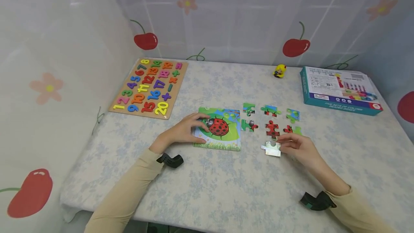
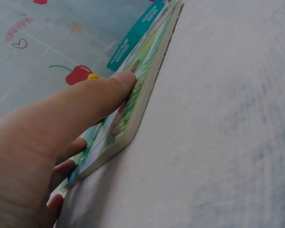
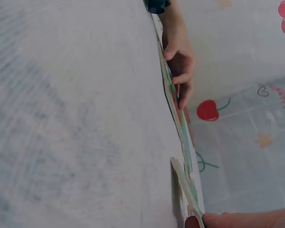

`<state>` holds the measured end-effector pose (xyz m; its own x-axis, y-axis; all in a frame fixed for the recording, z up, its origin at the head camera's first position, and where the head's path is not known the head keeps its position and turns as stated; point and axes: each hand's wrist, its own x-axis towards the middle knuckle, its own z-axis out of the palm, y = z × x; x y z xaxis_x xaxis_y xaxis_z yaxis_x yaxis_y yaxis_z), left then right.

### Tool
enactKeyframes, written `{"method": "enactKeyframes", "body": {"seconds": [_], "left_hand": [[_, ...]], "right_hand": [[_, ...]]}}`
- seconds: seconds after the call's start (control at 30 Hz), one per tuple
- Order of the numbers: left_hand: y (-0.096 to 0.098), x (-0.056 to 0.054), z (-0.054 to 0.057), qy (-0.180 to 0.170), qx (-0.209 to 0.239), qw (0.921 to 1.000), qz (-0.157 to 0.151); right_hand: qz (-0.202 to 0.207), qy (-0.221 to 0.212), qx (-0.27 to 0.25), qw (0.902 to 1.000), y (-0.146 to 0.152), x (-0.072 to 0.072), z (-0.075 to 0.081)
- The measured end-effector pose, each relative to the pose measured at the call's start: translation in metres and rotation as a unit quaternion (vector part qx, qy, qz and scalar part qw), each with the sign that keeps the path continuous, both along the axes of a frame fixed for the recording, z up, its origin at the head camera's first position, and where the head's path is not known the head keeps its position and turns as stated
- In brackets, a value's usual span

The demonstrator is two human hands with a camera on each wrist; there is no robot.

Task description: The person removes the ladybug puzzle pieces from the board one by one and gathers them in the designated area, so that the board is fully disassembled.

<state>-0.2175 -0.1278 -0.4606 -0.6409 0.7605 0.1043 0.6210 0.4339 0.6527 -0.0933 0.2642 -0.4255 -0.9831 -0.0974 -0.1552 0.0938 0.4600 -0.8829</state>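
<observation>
My left hand (image 1: 187, 129) rests on a square ladybug picture board (image 1: 233, 139), fingers spread over its left side. In the left wrist view the thumb (image 2: 102, 92) presses on the board's top near its edge, the other fingers by another edge. To the right, my right hand (image 1: 300, 149) pinches a jigsaw puzzle piece (image 1: 272, 149) with a pale, shiny face, one side tilted up off the cloth in the right wrist view. Above it lie several loose pieces in two rows, among them a red spotted piece (image 1: 272, 128) and a green-and-blue piece (image 1: 293, 115).
A wooden number board (image 1: 171, 96) with coloured digits lies at the back left. A teal-sided box (image 1: 339, 89) sits at the back right, and a small yellow figure (image 1: 279, 71) stands near the table's back edge. Patterned curtains surround the cloth-covered table (image 1: 210, 190).
</observation>
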Motion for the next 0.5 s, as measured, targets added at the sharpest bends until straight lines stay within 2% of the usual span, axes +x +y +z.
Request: {"method": "enactKeyframes", "body": {"seconds": [0.2, 0.3, 0.5], "left_hand": [[-0.001, 0.000, 0.000, -0.005, -0.006, 1.0000, 0.002], [-0.001, -0.002, -0.002, -0.018, 0.011, 0.9998, -0.001], [-0.002, -0.006, -0.005, -0.071, 0.057, 0.9958, 0.007]], "right_hand": [[0.005, 0.062, 0.054, 0.9966, 0.001, 0.002, -0.004], [0.007, 0.085, 0.066, 0.9942, 0.000, 0.002, -0.004], [0.024, 0.074, 0.057, 0.9954, -0.023, -0.013, 0.004]]}}
